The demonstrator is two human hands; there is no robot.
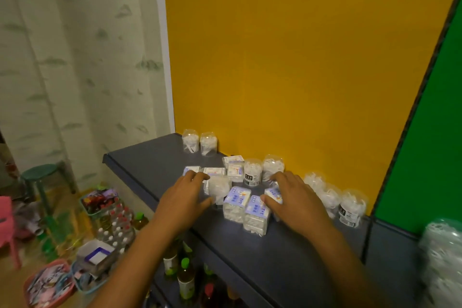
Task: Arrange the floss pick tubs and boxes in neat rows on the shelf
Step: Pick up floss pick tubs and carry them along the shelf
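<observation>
1. Left hand and right hand: both bare, no gloves, rings or watch visible.
2. Forearms enter from bottom centre of frame, bare to the frame edge, no sleeves in view.
3. Fingers slightly motion-blurred; nail detail unreadable.

The shelf showed a dark grey, matt, smooth top. The tubs were clear glossy plastic holding white plastic picks; two carried black paper-like labels. The boxes were clear plastic with glossy printed lids, though blur made their finish uncertain. The back panel was flat matt yellow, the adjoining panel matt green. The curtain was thin printed cloth. The stool looked like smooth green plastic.
</observation>
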